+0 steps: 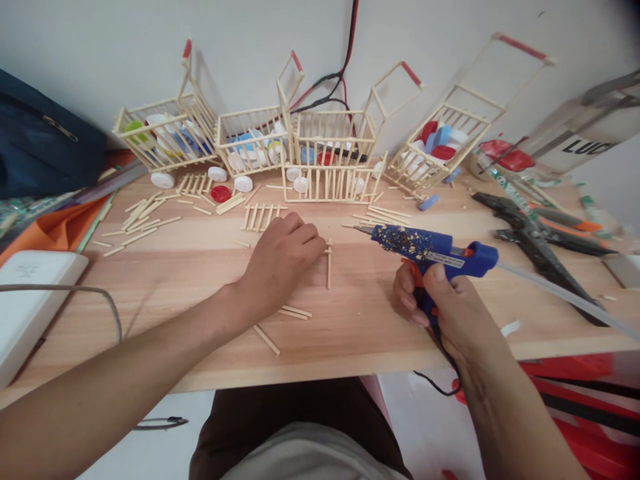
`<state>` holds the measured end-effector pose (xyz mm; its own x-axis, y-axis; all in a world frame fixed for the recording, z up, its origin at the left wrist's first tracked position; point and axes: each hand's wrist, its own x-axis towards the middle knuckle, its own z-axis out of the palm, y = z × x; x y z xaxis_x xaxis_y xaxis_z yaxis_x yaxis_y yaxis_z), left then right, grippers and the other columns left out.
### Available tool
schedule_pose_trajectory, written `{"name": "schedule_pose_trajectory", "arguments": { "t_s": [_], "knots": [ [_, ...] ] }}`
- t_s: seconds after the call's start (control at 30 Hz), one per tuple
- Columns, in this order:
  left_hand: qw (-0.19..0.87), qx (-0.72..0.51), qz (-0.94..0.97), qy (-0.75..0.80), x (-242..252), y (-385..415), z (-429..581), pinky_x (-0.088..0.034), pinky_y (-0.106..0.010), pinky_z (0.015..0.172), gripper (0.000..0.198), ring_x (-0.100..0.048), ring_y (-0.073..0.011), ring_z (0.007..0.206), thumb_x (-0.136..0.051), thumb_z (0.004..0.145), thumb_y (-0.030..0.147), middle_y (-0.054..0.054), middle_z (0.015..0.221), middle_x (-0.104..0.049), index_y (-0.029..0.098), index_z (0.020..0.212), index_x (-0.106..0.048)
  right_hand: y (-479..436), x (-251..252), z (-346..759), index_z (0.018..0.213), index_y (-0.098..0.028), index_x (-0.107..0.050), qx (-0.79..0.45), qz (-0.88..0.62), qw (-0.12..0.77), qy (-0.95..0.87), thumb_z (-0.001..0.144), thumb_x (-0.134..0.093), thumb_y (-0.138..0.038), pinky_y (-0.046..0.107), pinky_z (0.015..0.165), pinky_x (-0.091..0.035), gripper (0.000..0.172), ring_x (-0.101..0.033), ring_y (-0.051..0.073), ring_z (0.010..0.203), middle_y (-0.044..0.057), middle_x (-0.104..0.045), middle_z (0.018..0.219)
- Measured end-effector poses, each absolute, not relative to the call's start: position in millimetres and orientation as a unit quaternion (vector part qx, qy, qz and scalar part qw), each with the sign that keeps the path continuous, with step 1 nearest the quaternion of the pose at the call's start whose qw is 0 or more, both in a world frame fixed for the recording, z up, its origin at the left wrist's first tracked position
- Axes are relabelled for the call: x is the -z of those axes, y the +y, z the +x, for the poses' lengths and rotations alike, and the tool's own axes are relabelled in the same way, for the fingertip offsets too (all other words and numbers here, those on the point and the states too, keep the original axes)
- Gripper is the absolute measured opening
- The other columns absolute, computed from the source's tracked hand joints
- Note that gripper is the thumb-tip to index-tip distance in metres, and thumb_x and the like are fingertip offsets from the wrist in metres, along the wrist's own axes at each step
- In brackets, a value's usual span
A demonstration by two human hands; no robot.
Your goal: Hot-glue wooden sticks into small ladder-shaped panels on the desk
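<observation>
My right hand (450, 307) is wrapped round the handle of a blue glue gun (420, 247), its nozzle pointing left above the table. Dried specks cover the gun's front, and a long clear glue stick (565, 287) sticks out of its back. My left hand (285, 260) is closed, fingertips pinched at a thin wooden stick (329, 270) lying on the wood; the fingers partly hide what they hold. A small ladder-like stick frame (260, 217) lies just behind this hand. A few loose sticks (295, 312) rest in front of it.
Several miniature stick carts (253, 143) with red handles stand along the wall, holding bottle caps. Loose cut sticks (137, 223) lie at left, near a white box (40, 287) with a cable. Black cutters (540, 253) and orange-handled pliers (565, 223) lie at right.
</observation>
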<state>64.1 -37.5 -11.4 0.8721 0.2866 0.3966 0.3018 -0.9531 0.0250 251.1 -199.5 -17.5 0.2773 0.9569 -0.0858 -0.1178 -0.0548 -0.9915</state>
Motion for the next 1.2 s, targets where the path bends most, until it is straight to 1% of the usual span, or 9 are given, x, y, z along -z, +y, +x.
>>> {"name": "schedule_pose_trajectory", "arguments": {
  "t_s": [0.2, 0.43, 0.53, 0.63, 0.73, 0.83, 1.03, 1.2],
  "knots": [
    [0.023, 0.183, -0.970, -0.155, 8.9, -38.3, 64.9, -0.040, -0.034, 0.077, 0.024, -0.047, -0.0184, 0.083, -0.045, 0.095, 0.018, -0.004, 0.083, -0.062, 0.016, 0.076, -0.060, -200.0, 17.5, 251.7, 0.068, -0.019, -0.050, -0.467, -0.558, 0.567, -0.386, 0.091, -0.045, -0.054, 0.028, 0.046, -0.018, 0.042, -0.033, 0.009, 0.045, -0.001, -0.045, 0.058],
    [0.031, 0.185, -0.971, -0.150, 7.1, -39.5, 65.3, -0.040, -0.035, 0.075, 0.020, -0.049, -0.0195, 0.084, -0.049, 0.093, 0.018, -0.005, 0.082, -0.062, 0.015, 0.077, -0.061, -199.7, 17.7, 251.9, 0.066, -0.018, -0.050, -0.471, -0.551, 0.568, -0.390, 0.092, -0.045, -0.054, 0.028, 0.046, -0.019, 0.045, -0.034, 0.008, 0.044, -0.002, -0.045, 0.056],
    [0.010, 0.201, -0.967, -0.156, 6.4, -37.1, 64.0, -0.041, -0.035, 0.077, 0.015, -0.050, -0.0197, 0.085, -0.052, 0.092, 0.020, -0.006, 0.084, -0.063, 0.015, 0.083, -0.063, -200.0, 19.2, 253.1, 0.066, -0.019, -0.051, -0.469, -0.555, 0.567, -0.388, 0.090, -0.047, -0.056, 0.027, 0.045, -0.020, 0.044, -0.034, 0.008, 0.043, -0.002, -0.045, 0.057],
    [-0.010, 0.243, -0.956, -0.166, 5.9, -34.7, 60.3, -0.041, -0.035, 0.078, 0.010, -0.050, -0.0200, 0.088, -0.055, 0.090, 0.021, -0.006, 0.087, -0.065, 0.015, 0.090, -0.064, -200.2, 20.3, 253.7, 0.070, -0.020, -0.052, -0.471, -0.559, 0.568, -0.379, 0.088, -0.050, -0.058, 0.027, 0.043, -0.019, 0.042, -0.034, 0.008, 0.043, -0.002, -0.046, 0.058],
    [-0.026, 0.272, -0.948, -0.166, 5.0, -36.1, 55.6, -0.041, -0.035, 0.079, 0.015, -0.050, -0.0191, 0.089, -0.051, 0.093, 0.019, -0.005, 0.091, -0.065, 0.018, 0.093, -0.065, -199.8, 19.2, 252.4, 0.070, -0.020, -0.051, -0.465, -0.566, 0.567, -0.377, 0.086, -0.050, -0.061, 0.026, 0.042, -0.019, 0.044, -0.034, 0.008, 0.042, -0.003, -0.046, 0.057],
    [-0.027, 0.244, -0.958, -0.149, 3.0, -41.2, 53.3, -0.039, -0.035, 0.079, 0.020, -0.049, -0.0191, 0.088, -0.047, 0.094, 0.018, -0.005, 0.091, -0.064, 0.018, 0.093, -0.067, -199.3, 16.1, 250.4, 0.071, -0.020, -0.050, -0.461, -0.575, 0.562, -0.375, 0.085, -0.051, -0.062, 0.026, 0.043, -0.019, 0.044, -0.033, 0.008, 0.043, -0.003, -0.045, 0.056],
    [-0.003, 0.189, -0.973, -0.135, 2.7, -46.3, 57.5, -0.039, -0.035, 0.079, 0.018, -0.048, -0.0205, 0.091, -0.049, 0.092, 0.015, -0.006, 0.091, -0.063, 0.016, 0.096, -0.067, -199.5, 15.6, 251.6, 0.072, -0.020, -0.051, -0.457, -0.578, 0.552, -0.390, 0.087, -0.048, -0.062, 0.026, 0.044, -0.019, 0.045, -0.033, 0.008, 0.043, -0.003, -0.045, 0.057],
    [-0.014, 0.209, -0.968, -0.141, 3.8, -42.3, 57.5, -0.041, -0.036, 0.081, 0.019, -0.050, -0.0199, 0.091, -0.048, 0.093, 0.016, -0.006, 0.093, -0.065, 0.018, 0.100, -0.065, -199.5, 19.3, 252.8, 0.068, -0.019, -0.050, -0.458, -0.577, 0.558, -0.382, 0.086, -0.049, -0.062, 0.025, 0.042, -0.019, 0.046, -0.032, 0.008, 0.042, -0.003, -0.045, 0.054]
  ]
}}
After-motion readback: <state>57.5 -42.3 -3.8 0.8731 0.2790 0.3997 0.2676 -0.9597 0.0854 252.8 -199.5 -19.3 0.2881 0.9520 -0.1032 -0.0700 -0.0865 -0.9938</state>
